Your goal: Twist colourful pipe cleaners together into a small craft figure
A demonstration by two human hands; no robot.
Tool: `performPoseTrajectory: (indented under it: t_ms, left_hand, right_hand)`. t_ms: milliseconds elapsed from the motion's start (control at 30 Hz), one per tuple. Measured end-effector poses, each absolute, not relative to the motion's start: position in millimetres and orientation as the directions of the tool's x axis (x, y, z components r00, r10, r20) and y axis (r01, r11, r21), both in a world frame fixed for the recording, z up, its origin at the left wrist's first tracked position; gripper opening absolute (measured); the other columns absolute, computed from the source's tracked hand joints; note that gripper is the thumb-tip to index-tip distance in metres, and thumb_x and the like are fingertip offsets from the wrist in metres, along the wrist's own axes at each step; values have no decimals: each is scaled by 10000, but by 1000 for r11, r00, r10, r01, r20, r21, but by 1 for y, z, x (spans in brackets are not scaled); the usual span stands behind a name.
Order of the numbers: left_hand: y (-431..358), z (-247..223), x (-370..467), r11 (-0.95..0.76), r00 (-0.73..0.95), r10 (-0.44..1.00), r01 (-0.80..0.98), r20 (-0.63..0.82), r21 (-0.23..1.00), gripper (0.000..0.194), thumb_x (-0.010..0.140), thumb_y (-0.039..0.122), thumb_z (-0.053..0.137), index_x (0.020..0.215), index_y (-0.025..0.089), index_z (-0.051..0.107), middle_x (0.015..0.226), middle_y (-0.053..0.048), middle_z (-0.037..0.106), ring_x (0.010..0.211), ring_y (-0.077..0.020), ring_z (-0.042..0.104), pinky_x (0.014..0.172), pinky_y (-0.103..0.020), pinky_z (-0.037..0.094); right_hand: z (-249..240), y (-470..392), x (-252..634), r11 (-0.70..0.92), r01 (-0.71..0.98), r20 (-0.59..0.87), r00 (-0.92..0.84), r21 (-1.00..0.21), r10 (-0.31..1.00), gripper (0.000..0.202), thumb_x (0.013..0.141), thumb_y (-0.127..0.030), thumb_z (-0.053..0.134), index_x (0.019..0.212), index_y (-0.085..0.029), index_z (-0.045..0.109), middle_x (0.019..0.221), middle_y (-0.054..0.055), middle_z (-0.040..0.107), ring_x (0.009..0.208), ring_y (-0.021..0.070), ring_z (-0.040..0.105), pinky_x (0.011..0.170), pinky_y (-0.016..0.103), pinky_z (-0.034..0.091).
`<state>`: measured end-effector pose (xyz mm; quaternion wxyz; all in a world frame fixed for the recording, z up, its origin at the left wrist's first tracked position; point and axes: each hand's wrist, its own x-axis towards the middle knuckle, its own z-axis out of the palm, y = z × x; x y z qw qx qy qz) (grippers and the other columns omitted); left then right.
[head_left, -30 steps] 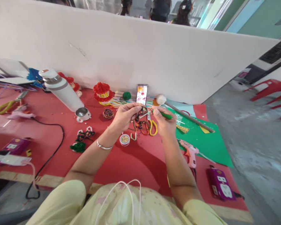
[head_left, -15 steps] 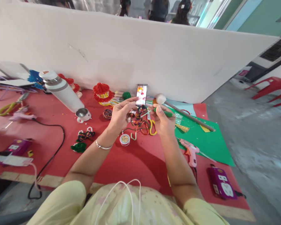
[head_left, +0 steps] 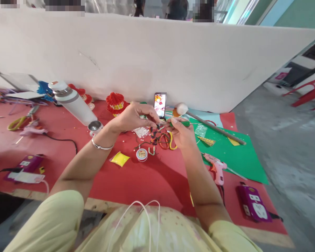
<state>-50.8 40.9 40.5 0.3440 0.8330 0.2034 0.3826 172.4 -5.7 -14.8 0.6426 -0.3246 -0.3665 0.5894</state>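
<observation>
My right hand [head_left: 182, 133] is closed around the green handle of a crochet hook [head_left: 182, 124], whose thin metal end points left. Just left of it, my left hand [head_left: 140, 117] has thumb and fingers pinched together at the hook's tip, on the top of a multicoloured crochet piece [head_left: 153, 136]. The piece, dark with orange and purple flecks, hangs below the fingers. What exactly the left fingertips grip is too small to make out. Behind the hands a lit phone [head_left: 160, 105] leans upright. Below them lie scissors [head_left: 170, 140] with yellow and red handles.
A white bottle [head_left: 75, 105] and steel cup [head_left: 95, 126] stand left. White beads [head_left: 141, 132], a small round tub [head_left: 141, 154] and a yellow packet [head_left: 120, 159] lie in front. A pink glue gun [head_left: 216, 168] and a purple power box [head_left: 253, 203] are at right.
My left hand has turned and closed in on the hook's tip, its forearm swinging left. The beads and yellow packet came into sight; the dark bow is now hidden.
</observation>
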Motion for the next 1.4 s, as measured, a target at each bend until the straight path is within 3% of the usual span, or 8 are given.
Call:
performPoseTrajectory:
  t_ms: [167,400,567,767,1100,1267,1400]
  left_hand:
    - [50,36,-48,-653,679,577,50,454,755,97,828,306,913,879,238,864,829,-77,815,764,-208,788,675,-307,658]
    - [48,39,-46,-598,765,525,20,373,801,72,852,295,883,859,240,837,830,-80,803,754,-201,769,657,-302,632]
    - [43,35,-43,-551,802,491,-16,340,835,178,867,352,881,794,222,784,767,-62,747,719,-178,707,667,-297,593]
    - [37,32,-40,-543,776,514,-36,366,839,336,889,478,864,789,190,723,769,-55,707,730,-158,667,686,-285,565]
    - [29,16,-36,-618,639,576,-66,509,783,368,945,511,805,801,189,698,768,-53,694,744,-154,647,703,-291,544]
    - [31,13,-38,-560,676,585,-61,447,826,301,889,463,870,797,203,751,764,-65,720,744,-181,678,696,-315,558]
    - [32,10,-40,-524,706,582,-53,402,850,322,878,507,866,785,221,751,767,-72,716,730,-196,663,681,-336,552]
  right_hand:
    - [-17,-6,176,112,-459,127,-2,-881,992,368,595,-513,1018,718,-242,801,716,-22,803,648,143,760,609,262,652]
    - [-16,-11,181,145,-429,198,-81,-891,977,331,646,-542,1001,746,-272,837,744,-21,818,671,149,763,679,293,656]
    - [-17,-11,185,185,-367,232,-88,-912,969,344,639,-572,991,728,-280,833,716,-15,807,653,160,736,637,308,631]
    - [-22,-8,187,162,-360,208,-94,-919,974,308,665,-552,977,747,-293,829,737,-22,809,650,158,721,615,309,618]
    - [-19,-7,189,149,-374,202,-107,-915,974,324,653,-542,991,736,-272,832,711,-19,802,643,157,740,686,316,661]
    - [-21,-7,192,204,-305,255,-137,-930,957,283,725,-539,953,756,-277,850,747,-8,816,669,153,735,670,301,640]
    - [-22,-7,192,197,-281,244,-143,-939,959,317,713,-573,949,750,-276,846,768,7,828,712,177,760,654,309,637]
